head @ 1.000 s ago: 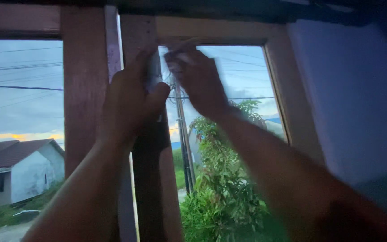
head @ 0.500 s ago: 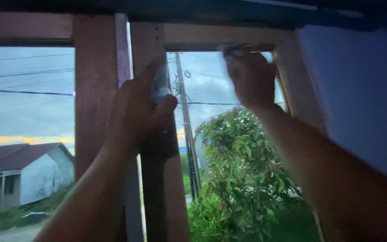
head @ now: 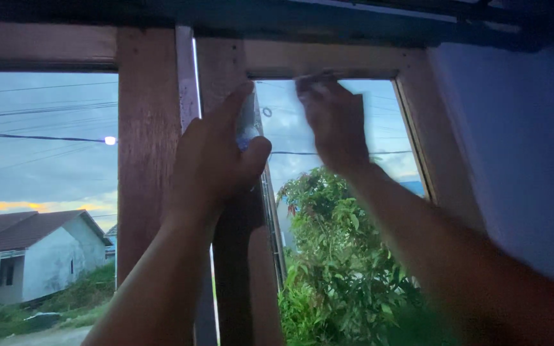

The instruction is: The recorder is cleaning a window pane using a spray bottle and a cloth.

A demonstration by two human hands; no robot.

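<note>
Left hand (head: 216, 160): closed around small pale bottle (head: 247, 125), held against wooden window frame (head: 226, 70) at pane's top-left corner | window pane (head: 379, 128): set in frame | right hand (head: 331, 118): pressed to pane near top edge, blurred, grip unclear.

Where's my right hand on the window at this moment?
In the head view, your right hand is pressed against the window pane near its top edge, right of the left hand, which grips the wooden frame post.
</note>
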